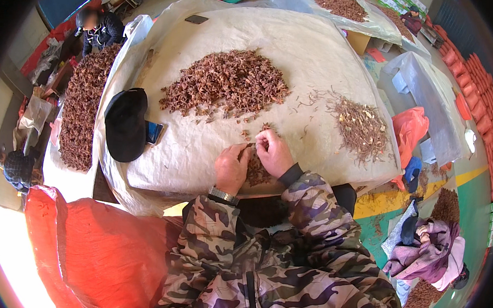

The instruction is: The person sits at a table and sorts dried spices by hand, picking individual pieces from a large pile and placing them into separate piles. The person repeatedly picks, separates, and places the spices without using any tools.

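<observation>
My left hand, with a metal-banded watch at its wrist, rests near the table's front edge. Its fingers are bent towards a small heap of star anise lying between my hands. Just to the right, my right hand is curled with thumb and forefinger close together. Whether either hand pinches a piece is hidden by the fingers. Beyond them a large pile of whole star anise covers the middle of the cloth-covered table. Thin stems and pale bits form a separate heap at the right.
A black cap and a phone lie at the left; another phone is at the far edge. A large red sack stands left of me. Other people are around, beside more star anise.
</observation>
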Tool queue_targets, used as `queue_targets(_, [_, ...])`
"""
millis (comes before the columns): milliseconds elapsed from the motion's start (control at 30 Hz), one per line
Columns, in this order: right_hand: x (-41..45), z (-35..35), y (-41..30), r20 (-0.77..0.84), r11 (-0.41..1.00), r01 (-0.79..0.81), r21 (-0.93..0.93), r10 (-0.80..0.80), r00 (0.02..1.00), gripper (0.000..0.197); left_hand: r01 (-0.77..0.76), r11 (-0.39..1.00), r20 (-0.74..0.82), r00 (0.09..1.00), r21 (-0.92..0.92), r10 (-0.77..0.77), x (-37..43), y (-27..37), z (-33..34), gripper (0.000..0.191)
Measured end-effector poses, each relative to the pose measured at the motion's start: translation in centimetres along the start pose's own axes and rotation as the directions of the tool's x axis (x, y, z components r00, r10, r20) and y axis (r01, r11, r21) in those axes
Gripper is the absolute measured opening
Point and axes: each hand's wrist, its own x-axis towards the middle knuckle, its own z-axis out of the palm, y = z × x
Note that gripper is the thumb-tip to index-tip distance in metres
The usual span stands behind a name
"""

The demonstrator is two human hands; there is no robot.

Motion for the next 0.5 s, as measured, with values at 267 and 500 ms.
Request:
queue_targets(267, [1.5, -7.6, 4.5, -0.261, 0.882, -0.064, -0.466, -0.068, 0.963, 0.02, 0.094, 0.994, 0.031, 0.995, 0.063, -0.096, -0.4, -0.2, -0.5, 0.018])
queue_targets(500, [2.9, -5.3, 1.7, -0.034, 0.851, -0.021, -0.525, 0.004, 0.999, 0.022, 0.099, 0.988, 0.015, 0.995, 0.117, -0.102, -0.1, 1.1, -0.8, 0.022])
